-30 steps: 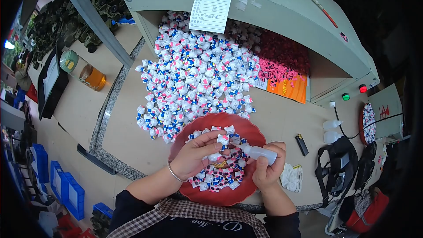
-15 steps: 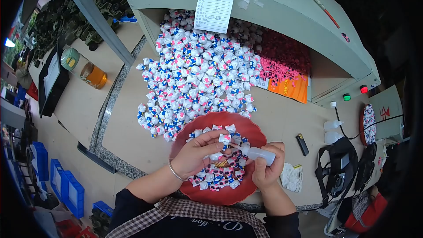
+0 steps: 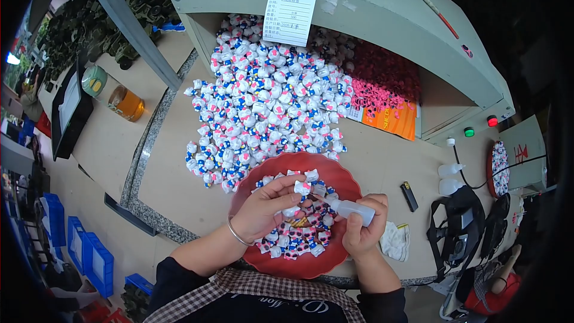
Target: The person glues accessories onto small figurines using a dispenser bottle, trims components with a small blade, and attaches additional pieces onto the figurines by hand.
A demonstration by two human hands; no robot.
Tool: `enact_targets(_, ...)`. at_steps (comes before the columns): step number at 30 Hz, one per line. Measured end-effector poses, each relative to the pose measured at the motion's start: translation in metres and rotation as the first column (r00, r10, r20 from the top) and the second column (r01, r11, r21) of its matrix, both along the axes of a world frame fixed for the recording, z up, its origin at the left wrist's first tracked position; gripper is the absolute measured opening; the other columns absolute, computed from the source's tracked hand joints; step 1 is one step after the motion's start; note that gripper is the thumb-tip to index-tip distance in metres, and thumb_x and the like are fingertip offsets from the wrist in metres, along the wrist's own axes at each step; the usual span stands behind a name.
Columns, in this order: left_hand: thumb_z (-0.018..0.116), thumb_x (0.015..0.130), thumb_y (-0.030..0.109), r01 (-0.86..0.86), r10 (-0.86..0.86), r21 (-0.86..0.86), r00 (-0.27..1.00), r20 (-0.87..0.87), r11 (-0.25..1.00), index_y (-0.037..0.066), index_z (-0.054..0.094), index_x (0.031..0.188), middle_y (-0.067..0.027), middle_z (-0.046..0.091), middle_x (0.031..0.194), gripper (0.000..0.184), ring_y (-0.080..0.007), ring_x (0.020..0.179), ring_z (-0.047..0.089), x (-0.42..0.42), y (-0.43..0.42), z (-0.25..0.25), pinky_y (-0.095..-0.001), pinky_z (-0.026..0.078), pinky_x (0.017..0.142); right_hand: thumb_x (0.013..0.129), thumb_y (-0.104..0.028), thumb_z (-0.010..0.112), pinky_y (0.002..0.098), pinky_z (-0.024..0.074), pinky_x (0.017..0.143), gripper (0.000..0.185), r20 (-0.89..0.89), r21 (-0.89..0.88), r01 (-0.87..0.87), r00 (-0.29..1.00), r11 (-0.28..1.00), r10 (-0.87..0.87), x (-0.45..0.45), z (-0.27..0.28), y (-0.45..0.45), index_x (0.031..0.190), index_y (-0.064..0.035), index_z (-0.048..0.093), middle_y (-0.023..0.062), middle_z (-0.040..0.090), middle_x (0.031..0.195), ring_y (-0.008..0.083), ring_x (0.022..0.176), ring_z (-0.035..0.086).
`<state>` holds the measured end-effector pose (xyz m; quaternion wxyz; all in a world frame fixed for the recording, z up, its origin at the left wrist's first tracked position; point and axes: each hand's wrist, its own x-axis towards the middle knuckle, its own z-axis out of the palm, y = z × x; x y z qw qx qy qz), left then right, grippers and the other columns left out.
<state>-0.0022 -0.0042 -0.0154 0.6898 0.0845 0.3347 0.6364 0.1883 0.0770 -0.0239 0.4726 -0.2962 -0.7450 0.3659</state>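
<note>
My left hand [image 3: 263, 208] pinches a small white cat figurine [image 3: 302, 188] with a pink bow and blue body. Another white figurine [image 3: 291, 212] shows at the lower fingers of the same hand. In my right hand [image 3: 365, 227] is a translucent squeeze bottle [image 3: 353, 210], tilted, its thin nozzle pointing left at the held figurine. Whether the tip touches it I cannot tell. Both hands are above a red scalloped bowl [image 3: 338, 170]. Inside the bowl lie several figurines [image 3: 293, 240], some with dark pink-rimmed glasses.
A large pile of figurines [image 3: 269, 101] spreads before the bowl. Small pink pieces [image 3: 382, 87] lie under the grey-green cabinet [image 3: 382, 0]. To the right are a black lighter-like object [image 3: 409, 196], a white cloth [image 3: 394, 241] and two bottles [image 3: 451, 178]. A drink bottle [image 3: 122, 100] lies left.
My hands stay nearly still, with the bottle nozzle and figurine shifting very slightly. At the lower right edge, another person's arm has come into view.
</note>
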Motion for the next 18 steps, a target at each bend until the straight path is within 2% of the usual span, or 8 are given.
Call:
enact_targets(2,0.051,0.086,0.001,-0.002,0.002,0.001,1.0,0.012,1.0,0.004,0.047,0.121,-0.0094,0.055,0.11,0.036,-0.0211,0.102,0.056,0.0,-0.001,-0.002,-0.0301,0.044,0.087,0.083,-0.014,0.054,0.0272,0.0457,0.06,0.022,-0.082,-0.071,-0.027,0.996,0.997,0.021,0.0,-0.002,0.0,0.097,0.0007,0.045,0.0131,0.047,0.092,0.017,0.074,0.052)
enact_targets(5,0.051,0.086,0.001,0.001,-0.001,-0.005,1.0,0.029,1.0,0.005,0.047,0.121,-0.0092,0.055,0.108,0.036,-0.0215,0.101,0.056,0.0,0.0,0.002,-0.0314,0.046,0.085,0.085,-0.008,0.05,0.0262,0.0505,0.057,0.025,-0.432,-0.385,-0.163,0.902,0.908,-0.021,-0.013,0.016,0.002,0.106,0.0018,0.041,0.0128,0.046,0.098,0.0175,0.081,0.056)
enact_targets(8,0.05,0.086,0.001,0.009,-0.009,-0.029,1.0,0.021,1.0,0.005,0.047,0.121,-0.0089,0.055,0.108,0.036,-0.0211,0.098,0.056,-0.001,-0.001,0.002,-0.0324,0.047,0.081,0.085,-0.001,0.049,0.0275,0.0535,0.056,0.032,-0.356,-0.572,-0.087,0.922,0.816,-0.152,-0.006,0.03,0.019,0.115,0.0017,0.037,0.0115,0.047,0.102,0.0207,0.089,0.058)
enact_targets(9,0.051,0.086,0.002,0.014,-0.014,-0.035,1.0,0.009,0.999,0.005,0.046,0.122,-0.0086,0.054,0.109,0.037,-0.0201,0.095,0.056,-0.001,-0.001,0.004,-0.0325,0.048,0.078,0.079,-0.004,0.058,0.0301,0.0552,0.065,0.044,-0.392,-0.615,-0.121,0.905,0.779,-0.169,0.003,0.025,0.025,0.119,-0.0009,0.04,0.0101,0.05,0.105,0.02,0.091,0.056)
enact_targets(12,0.051,0.086,0.003,0.01,-0.01,-0.038,1.0,-0.006,0.999,0.005,0.046,0.122,-0.0086,0.054,0.11,0.037,-0.0194,0.095,0.056,0.001,0.0,0.005,-0.0318,0.047,0.078,0.082,0.0,0.055,0.0298,0.0471,0.081,0.032,-0.231,-0.575,-0.048,0.967,0.817,-0.105,0.029,0.011,0.045,0.112,-0.0001,0.044,0.0096,0.05,0.109,0.02,0.1,0.054)
enact_targets(13,0.053,0.084,0.005,-0.002,0.001,-0.03,1.0,-0.008,1.0,0.008,0.051,0.118,-0.0096,0.057,0.109,0.034,-0.0181,0.092,0.06,0.001,0.001,0.005,-0.0294,0.05,0.075,0.08,-0.001,0.058,0.0287,0.0403,0.088,0.03,-0.129,-0.566,0.029,0.984,0.824,-0.124,0.035,0.008,0.048,0.108,-0.0015,0.048,0.0084,0.053,0.107,0.0178,0.103,0.052)
enact_targets(16,0.052,0.083,0.002,-0.035,0.034,-0.048,0.999,-0.025,0.998,0.007,0.052,0.116,-0.0091,0.058,0.103,0.033,-0.0173,0.087,0.06,0.004,0.001,0.006,-0.029,0.052,0.072,0.078,-0.003,0.059,0.0276,0.0401,0.086,0.035,0.267,-0.327,0.265,0.947,0.907,-0.181,0.055,-0.021,0.055,0.111,-0.0018,0.046,0.0088,0.055,0.107,0.0176,0.103,0.052)
enact_targets(18,0.052,0.083,0.002,-0.038,0.035,-0.055,0.999,-0.038,0.998,0.006,0.052,0.116,-0.0102,0.058,0.105,0.033,-0.0182,0.088,0.06,0.005,0.001,0.005,-0.0296,0.052,0.071,0.077,-0.003,0.058,0.0295,0.0402,0.087,0.037,0.358,-0.383,0.29,0.922,0.877,-0.148,0.057,-0.02,0.049,0.112,-0.002,0.046,0.0106,0.054,0.109,0.0202,0.104,0.052)
